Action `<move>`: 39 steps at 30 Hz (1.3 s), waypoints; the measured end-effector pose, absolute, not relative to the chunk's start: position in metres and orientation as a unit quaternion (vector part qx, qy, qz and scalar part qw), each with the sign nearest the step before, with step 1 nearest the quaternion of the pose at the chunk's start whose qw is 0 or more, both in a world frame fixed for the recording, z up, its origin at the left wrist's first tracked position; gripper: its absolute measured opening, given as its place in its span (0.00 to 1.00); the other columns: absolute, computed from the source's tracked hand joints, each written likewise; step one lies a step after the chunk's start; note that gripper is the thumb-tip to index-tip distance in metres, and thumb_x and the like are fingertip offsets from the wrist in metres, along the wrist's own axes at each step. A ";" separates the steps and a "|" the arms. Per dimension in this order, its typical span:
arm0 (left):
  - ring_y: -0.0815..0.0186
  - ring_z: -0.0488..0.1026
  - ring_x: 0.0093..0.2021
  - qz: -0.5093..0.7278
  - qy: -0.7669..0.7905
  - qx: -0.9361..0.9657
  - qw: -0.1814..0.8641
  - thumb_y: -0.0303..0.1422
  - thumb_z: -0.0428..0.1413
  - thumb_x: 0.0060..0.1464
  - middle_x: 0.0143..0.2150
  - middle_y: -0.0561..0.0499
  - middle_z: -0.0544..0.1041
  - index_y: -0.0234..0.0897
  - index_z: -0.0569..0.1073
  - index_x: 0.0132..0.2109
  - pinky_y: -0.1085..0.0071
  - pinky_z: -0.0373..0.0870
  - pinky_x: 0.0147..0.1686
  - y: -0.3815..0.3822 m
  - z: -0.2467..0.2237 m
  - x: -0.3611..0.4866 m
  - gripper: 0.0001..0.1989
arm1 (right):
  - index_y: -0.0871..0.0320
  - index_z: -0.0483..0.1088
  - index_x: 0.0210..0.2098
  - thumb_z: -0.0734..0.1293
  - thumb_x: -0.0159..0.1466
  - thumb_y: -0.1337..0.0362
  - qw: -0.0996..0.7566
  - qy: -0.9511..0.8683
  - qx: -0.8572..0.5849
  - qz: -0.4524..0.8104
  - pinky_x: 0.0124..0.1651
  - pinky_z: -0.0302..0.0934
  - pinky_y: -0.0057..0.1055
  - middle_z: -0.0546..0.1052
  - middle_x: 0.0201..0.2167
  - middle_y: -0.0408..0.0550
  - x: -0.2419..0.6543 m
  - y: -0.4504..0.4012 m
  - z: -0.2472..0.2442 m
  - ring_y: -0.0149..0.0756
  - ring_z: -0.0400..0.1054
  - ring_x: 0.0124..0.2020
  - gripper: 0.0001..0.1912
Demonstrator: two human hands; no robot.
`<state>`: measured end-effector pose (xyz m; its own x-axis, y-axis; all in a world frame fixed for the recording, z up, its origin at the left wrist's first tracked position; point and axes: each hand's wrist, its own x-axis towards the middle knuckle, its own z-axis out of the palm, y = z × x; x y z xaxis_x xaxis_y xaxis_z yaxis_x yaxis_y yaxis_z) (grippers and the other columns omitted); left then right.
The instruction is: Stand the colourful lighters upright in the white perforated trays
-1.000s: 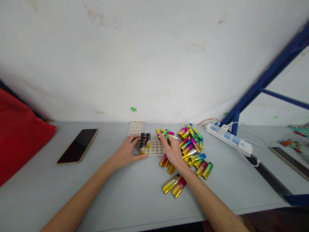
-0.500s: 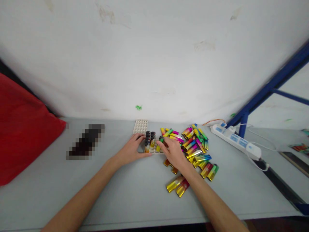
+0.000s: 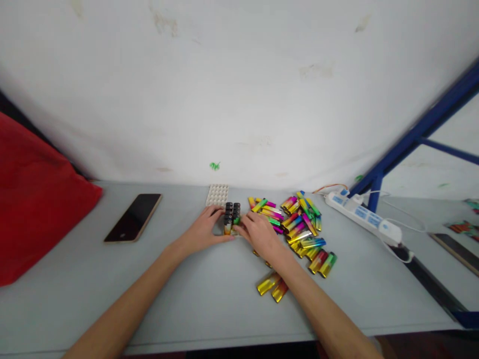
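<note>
A pale knobbly tray [image 3: 235, 233] lies on the table between my hands, mostly hidden by what stands in it. Several small shiny cylinders with black tops [image 3: 228, 218] stand upright in rows on its left side. My left hand [image 3: 202, 230] curls round the tray's left end, its thumb along the near edge and its fingers behind. My right hand [image 3: 259, 232] pinches a green cylinder with a dark top [image 3: 236, 221] at the right of the standing rows; the fingers hide much of it. Right of that hand lies a loose pile of metallic coloured cylinders [image 3: 299, 227].
A second pale tray [image 3: 217, 194] lies near the wall. Left are a phone [image 3: 133, 218] and a red cloth [image 3: 41, 209]. A white power strip [image 3: 362, 218] with cables is right, beside a blue metal frame [image 3: 407, 139]. Two cylinders [image 3: 268, 284] lie near my right forearm.
My right hand has moved left with the green cylinder, bringing it against the standing rows. My left hand has stayed at the tray.
</note>
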<state>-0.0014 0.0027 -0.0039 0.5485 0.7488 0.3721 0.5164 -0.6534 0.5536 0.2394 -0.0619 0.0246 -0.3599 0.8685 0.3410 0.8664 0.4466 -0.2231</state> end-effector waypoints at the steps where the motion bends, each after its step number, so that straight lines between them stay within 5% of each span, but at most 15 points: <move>1: 0.42 0.77 0.66 0.301 0.369 0.857 0.196 0.55 0.75 0.53 0.63 0.39 0.79 0.42 0.81 0.59 0.44 0.76 0.71 0.002 -0.003 -0.001 0.34 | 0.58 0.80 0.47 0.70 0.81 0.55 0.210 -0.826 -0.523 0.009 0.52 0.70 0.39 0.82 0.43 0.55 0.240 -0.063 0.025 0.47 0.79 0.45 0.13; 9: 0.41 0.77 0.67 0.303 0.380 0.851 0.199 0.56 0.75 0.52 0.65 0.39 0.80 0.42 0.82 0.59 0.42 0.74 0.73 0.002 -0.002 -0.002 0.35 | 0.56 0.80 0.52 0.64 0.82 0.63 0.322 -0.766 -0.556 0.034 0.60 0.70 0.44 0.84 0.49 0.57 0.290 -0.050 0.032 0.49 0.78 0.53 0.11; 17: 0.40 0.77 0.68 0.291 0.385 0.854 0.195 0.59 0.73 0.53 0.66 0.37 0.79 0.40 0.82 0.59 0.41 0.74 0.73 0.001 -0.001 -0.003 0.36 | 0.60 0.83 0.54 0.66 0.78 0.69 0.211 -0.719 -0.662 0.019 0.59 0.70 0.43 0.85 0.54 0.63 0.335 -0.038 0.026 0.52 0.79 0.55 0.13; 23: 0.40 0.78 0.67 0.298 0.387 0.850 0.197 0.58 0.75 0.51 0.65 0.38 0.80 0.43 0.82 0.58 0.42 0.75 0.73 0.000 0.002 -0.002 0.35 | 0.60 0.83 0.53 0.70 0.77 0.67 0.205 -0.707 -0.675 0.053 0.52 0.70 0.39 0.87 0.45 0.58 0.337 -0.036 0.022 0.49 0.81 0.46 0.10; 27: 0.40 0.78 0.67 0.302 0.382 0.851 0.197 0.58 0.75 0.52 0.65 0.38 0.80 0.42 0.82 0.59 0.41 0.75 0.72 0.001 -0.001 -0.003 0.35 | 0.59 0.83 0.53 0.70 0.74 0.71 0.213 -0.708 -0.672 0.046 0.55 0.70 0.41 0.86 0.47 0.59 0.338 -0.038 0.022 0.50 0.80 0.49 0.11; 33: 0.40 0.77 0.67 0.296 0.383 0.852 0.198 0.59 0.74 0.51 0.66 0.38 0.79 0.42 0.82 0.59 0.41 0.74 0.73 0.002 -0.001 -0.004 0.36 | 0.58 0.82 0.51 0.67 0.74 0.66 0.394 -0.665 -0.632 0.066 0.59 0.72 0.47 0.84 0.49 0.61 0.338 -0.039 0.029 0.51 0.78 0.51 0.12; 39: 0.40 0.78 0.65 0.294 0.389 0.851 0.198 0.60 0.73 0.52 0.64 0.37 0.80 0.41 0.83 0.58 0.41 0.76 0.71 0.001 0.000 -0.002 0.36 | 0.55 0.79 0.42 0.80 0.59 0.40 0.614 -0.477 -0.530 0.338 0.47 0.75 0.42 0.82 0.36 0.48 0.322 -0.040 0.044 0.44 0.77 0.39 0.26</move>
<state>-0.0023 0.0014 -0.0001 0.5250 0.7778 0.3455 0.5455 -0.6191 0.5649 0.3221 -0.0405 0.0435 0.3159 0.9210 0.2280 0.0903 0.2100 -0.9735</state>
